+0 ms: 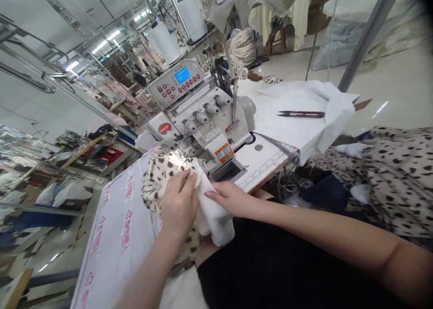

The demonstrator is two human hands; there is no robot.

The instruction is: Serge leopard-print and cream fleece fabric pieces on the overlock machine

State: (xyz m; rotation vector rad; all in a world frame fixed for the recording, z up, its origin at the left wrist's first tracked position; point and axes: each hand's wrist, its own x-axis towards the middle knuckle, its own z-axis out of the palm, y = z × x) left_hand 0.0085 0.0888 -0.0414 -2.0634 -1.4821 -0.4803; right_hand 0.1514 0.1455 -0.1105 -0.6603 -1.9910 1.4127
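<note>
A: Writing first! The sewing machine (pixel 206 119) fills the middle of the frame, and its blue display (pixel 182 75) carries a small mark like a "b".

B: Red buttons sit around it on the control panel (pixel 176 84). Below, at centre left, a red oval badge (pixel 165 128); its lettering is too small to read.

A: Same story with the orange label (pixel 224 153), just right of centre: dark print, not legible. Pink characters repeat down the tabletop (pixel 115 228) at lower left, slanted, and I can't make them out.

B: Now the work, mid-frame! Spotted cloth (pixel 157 171) lies bunched under the lit needle area, with white fabric (pixel 216 221) against its right side.

A: Which way does the white piece run?

B: Long axis from the needle area down to the lower right, the loose, rounded end hanging at lower centre.

A: And the hands?

B: The right hand (pixel 233 200) pinches the white edge between thumb and fingers. The left hand (pixel 179 203) bends its fingers over the spotted cloth; pinching or just pressing, I can't tell.

A: Upper right, dark snips (pixel 306 114) lie nearly level, tips pointing left.
</note>
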